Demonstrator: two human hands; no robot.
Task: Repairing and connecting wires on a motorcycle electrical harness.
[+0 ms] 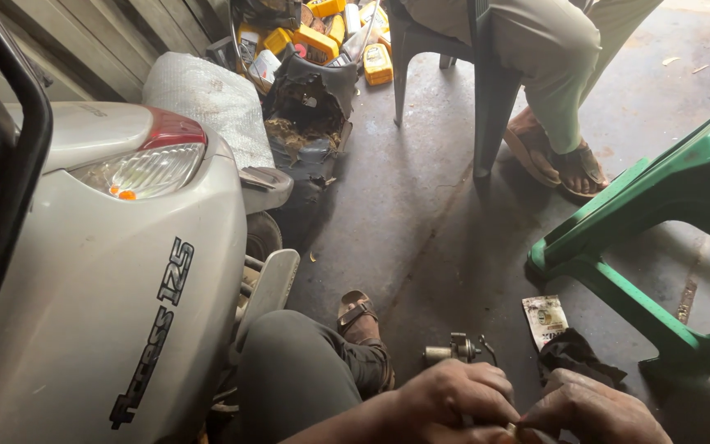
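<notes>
Down at the bottom edge of the view, your two hands meet over the concrete floor [421, 238]. Your left hand [454, 399] is curled closed and your right hand [593, 411] pinches in toward it; between them sits a small metal piece [509, 428], mostly hidden, so its shape cannot be made out. It looks hard, light and easy to drop, so pinching it by its edges with the fingertips, close over the floor, seems the safest hold.

Just beyond your knuckles lies one small metal fitting [454, 350] with a short barrel end, resting on the floor. It looks stiff and a little heavy for its size, probably greasy; the barrel seems the natural place to grasp it.

Counting what lies about: one dark rag [578, 355] near your right hand, one flat printed packet [545, 319] touching it, one green plastic stool [659, 214] to the right, one silver scooter [117, 271] to your left. Your own sandalled foot [361, 316] sits beside the fitting. Another person sits on a grey chair [491, 90] farther off, two sandalled feet showing. Several yellow containers [322, 37] are piled by the wall.
</notes>
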